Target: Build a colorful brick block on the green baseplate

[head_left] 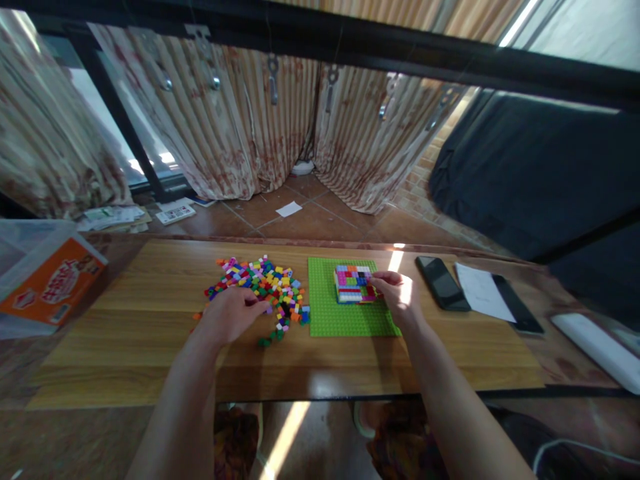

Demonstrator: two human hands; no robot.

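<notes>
My left hand (233,315) is over the near left side of a loose pile of small coloured toy bricks (280,280). Its thumb and forefinger are closed at a purple toy brick (269,309). On a green studded baseplate (325,320) stands a block of stacked bricks in many colours (350,283), with white and red rows on its near side. My right hand (400,293) reaches the right side of this block, its thumb and forefinger pinched together at the top right edge. Whatever lies between those fingertips is hidden.
Right of the baseplate lie a black phone (443,283), a white paper (483,290) and a dark flat device (517,303). A white long object (600,347) is at the far right. A clear plastic box (30,233) with an orange label stands left of the wooden table (150,300).
</notes>
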